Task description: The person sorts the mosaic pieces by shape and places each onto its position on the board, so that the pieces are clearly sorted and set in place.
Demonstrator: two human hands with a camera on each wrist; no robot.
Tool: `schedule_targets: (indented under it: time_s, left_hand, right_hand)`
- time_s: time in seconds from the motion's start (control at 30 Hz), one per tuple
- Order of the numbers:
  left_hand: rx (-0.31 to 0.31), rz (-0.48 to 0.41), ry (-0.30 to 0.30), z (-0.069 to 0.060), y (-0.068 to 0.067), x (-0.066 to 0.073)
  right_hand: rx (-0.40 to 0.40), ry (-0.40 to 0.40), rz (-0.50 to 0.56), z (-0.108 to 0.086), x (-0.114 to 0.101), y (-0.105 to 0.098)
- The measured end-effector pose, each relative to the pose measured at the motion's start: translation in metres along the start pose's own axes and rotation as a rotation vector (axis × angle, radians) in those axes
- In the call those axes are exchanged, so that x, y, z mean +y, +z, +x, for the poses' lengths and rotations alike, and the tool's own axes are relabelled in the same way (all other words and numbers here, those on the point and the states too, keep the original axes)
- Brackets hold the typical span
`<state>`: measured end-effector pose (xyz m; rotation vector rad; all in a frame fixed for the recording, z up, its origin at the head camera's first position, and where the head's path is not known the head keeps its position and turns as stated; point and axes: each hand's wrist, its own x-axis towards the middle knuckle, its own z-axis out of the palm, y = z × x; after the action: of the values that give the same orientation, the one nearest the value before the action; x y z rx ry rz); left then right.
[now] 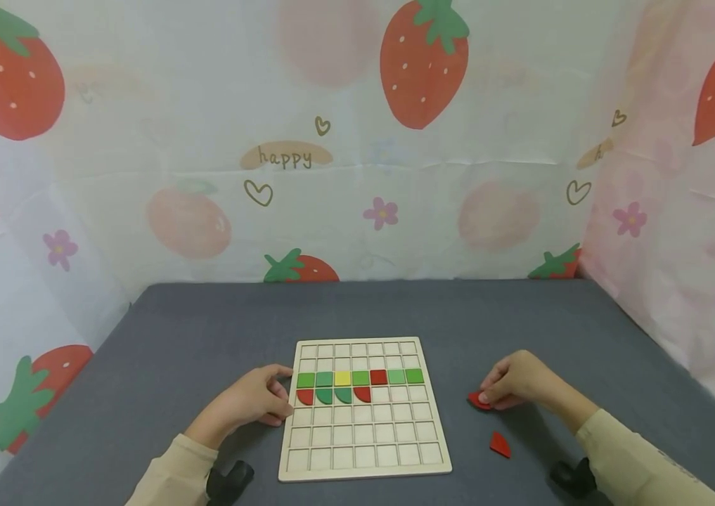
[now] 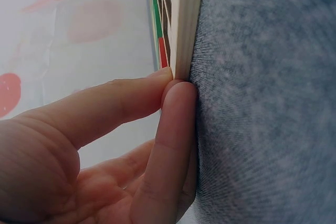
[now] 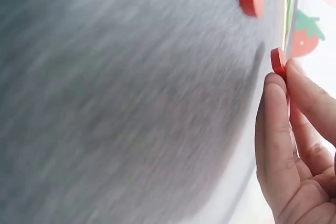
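A pale wooden grid board lies on the dark cloth. My left hand holds its left edge, with the thumb and a fingertip pinching the rim in the left wrist view. Coloured squares, among them a yellow square and a red square, fill one row. Below them sit red and green quarter-circle tiles, such as a green quarter-circle tile. Right of the board, my right hand pinches a red quarter-circle tile between thumb and fingers. Those fingers partly hide it.
Another red quarter-circle tile lies loose on the grey tablecloth, nearer than the right hand. Behind the table hangs a strawberry-patterned curtain, which also runs along both sides. A black wrist strap part shows beneath each forearm.
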<state>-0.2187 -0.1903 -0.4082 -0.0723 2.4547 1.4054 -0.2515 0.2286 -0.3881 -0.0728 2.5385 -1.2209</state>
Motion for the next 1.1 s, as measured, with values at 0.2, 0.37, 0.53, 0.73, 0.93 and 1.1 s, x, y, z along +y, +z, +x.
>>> schedule_targets:
  time_s: [0.2, 0.37, 0.53, 0.73, 0.93, 1.1]
  left_hand:
    - [-0.001, -0.005, 0.002, 0.000, 0.000, -0.001]
    - [-0.003, -0.002, 0.011, 0.000, 0.000, -0.002]
    - [0.001, -0.012, 0.013, 0.000, 0.000, -0.002]
    - [0.014, -0.008, 0.026, 0.001, 0.001, -0.004]
    - [0.009, -0.011, 0.023, 0.001, 0.001, -0.004]
    - [0.006, -0.012, 0.012, 0.001, 0.001, -0.003]
  right_hand:
    - [0.002, 0.004, 0.023, 0.008, -0.012, 0.014]
    - [0.006, -0.002, 0.046, 0.015, -0.022, 0.027]
    - [-0.006, -0.018, 0.049, 0.019, -0.033, 0.037]
    - [-0.020, -0.025, 0.058, 0.024, -0.044, 0.049]
    - [-0.048, -0.041, 0.087, 0.030, -0.051, 0.058]
    - [-0.079, -0.039, 0.123, 0.032, -0.058, 0.066]
